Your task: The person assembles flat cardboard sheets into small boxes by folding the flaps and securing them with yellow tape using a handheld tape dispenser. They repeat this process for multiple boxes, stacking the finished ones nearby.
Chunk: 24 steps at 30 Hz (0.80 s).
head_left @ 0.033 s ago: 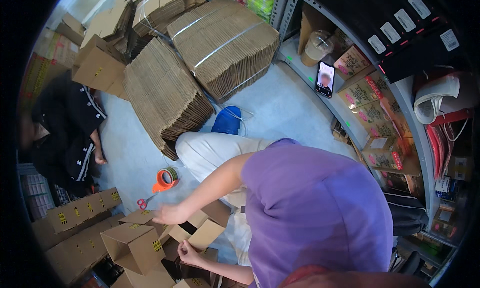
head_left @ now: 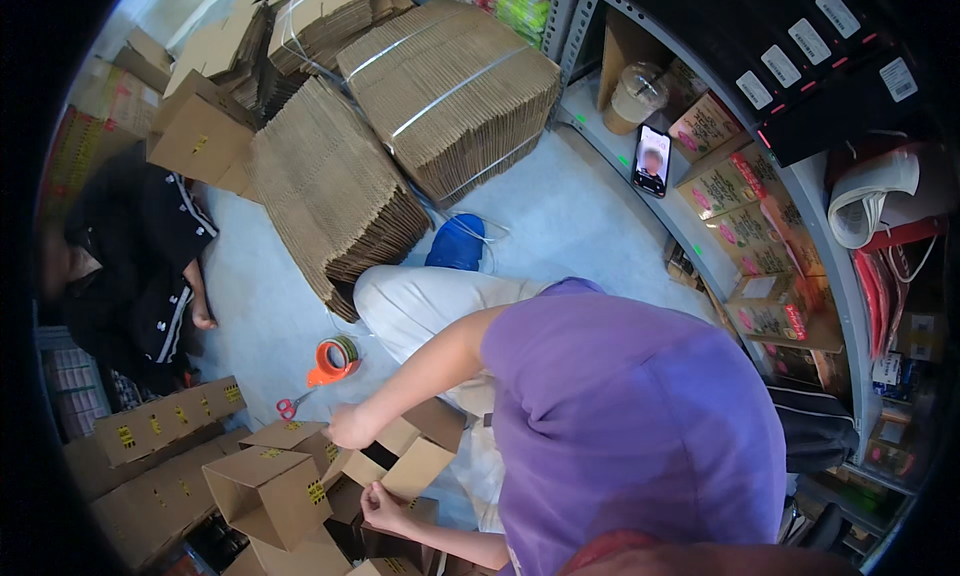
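A small brown cardboard box (head_left: 418,467) with its flaps folded partly in stands in front of me, a dark gap showing between the flaps. My left hand (head_left: 385,506) is closed on the near edge of this box, thumb and fingers pinching a flap. At its far side my right hand (head_left: 351,427) is curled close against the cardboard. What its fingers hold, if anything, is hidden. An open carton (head_left: 265,491) with yellow-and-black tape marks lies left of my hands. Beyond the right hand are red-handled scissors (head_left: 288,408) and an orange tape dispenser (head_left: 330,362) on the floor.
Strapped stacks of flat cardboard (head_left: 450,96) and a loose stack (head_left: 335,191) fill the far floor, near a blue object (head_left: 456,241). Another person (head_left: 130,261) sits at left. Grey shelving (head_left: 625,181) at right holds a phone (head_left: 652,160), a drink cup (head_left: 636,98) and boxes.
My right hand has moved slightly right, closer to the small box, and is less blurred. My left hand keeps its pinch on the flap.
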Available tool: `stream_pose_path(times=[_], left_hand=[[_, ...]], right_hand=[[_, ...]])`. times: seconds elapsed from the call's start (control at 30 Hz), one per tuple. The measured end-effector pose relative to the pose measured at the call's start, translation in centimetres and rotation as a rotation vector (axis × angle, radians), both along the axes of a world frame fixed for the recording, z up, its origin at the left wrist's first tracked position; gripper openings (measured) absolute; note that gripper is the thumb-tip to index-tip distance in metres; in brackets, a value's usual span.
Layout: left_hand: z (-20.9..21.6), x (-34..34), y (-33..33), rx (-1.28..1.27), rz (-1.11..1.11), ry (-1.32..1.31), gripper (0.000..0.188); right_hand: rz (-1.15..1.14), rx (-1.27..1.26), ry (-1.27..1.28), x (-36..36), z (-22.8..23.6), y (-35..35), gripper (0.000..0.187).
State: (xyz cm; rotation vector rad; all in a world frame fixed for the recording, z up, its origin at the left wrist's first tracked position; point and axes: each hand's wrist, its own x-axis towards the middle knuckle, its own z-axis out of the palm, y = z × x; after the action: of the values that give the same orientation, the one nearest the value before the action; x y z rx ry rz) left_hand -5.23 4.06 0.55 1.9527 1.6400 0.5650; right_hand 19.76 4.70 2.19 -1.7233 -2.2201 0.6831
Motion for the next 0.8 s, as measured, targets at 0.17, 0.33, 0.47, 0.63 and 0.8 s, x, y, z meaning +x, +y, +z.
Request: stream_pose_path(times=[0.17,0.33,0.47,0.63,0.8], left_hand=[[1.0,-0.6,-2.8,-0.238,0.046,-0.226,0.021],[2.3,0.2,-3.2,-0.204,0.007,-0.482,0.021],[1.8,2.1,-2.5,-0.176,0.334,-0.646,0.026],[-0.5,-0.6,-3.7,-0.082,0.319,-0.595,0.021],[0.4,0.7,-6.1,-0.018,0.443,-0.487,0.018]], right_hand=[[0.243,-0.103,0.170,-0.4,1.0,-4.5,0.059],[0.301,0.086,0.114,-0.7,-0.6,-8.4,0.063],[0.343,0.147,0.058,1.0,-0.1,-8.1,0.067],[0.472,0.178,0.029,1.1,0.1,-7.6,0.063],[-0.106,0.219,0.401,6.3,-8.7,-0.9,0.027]])
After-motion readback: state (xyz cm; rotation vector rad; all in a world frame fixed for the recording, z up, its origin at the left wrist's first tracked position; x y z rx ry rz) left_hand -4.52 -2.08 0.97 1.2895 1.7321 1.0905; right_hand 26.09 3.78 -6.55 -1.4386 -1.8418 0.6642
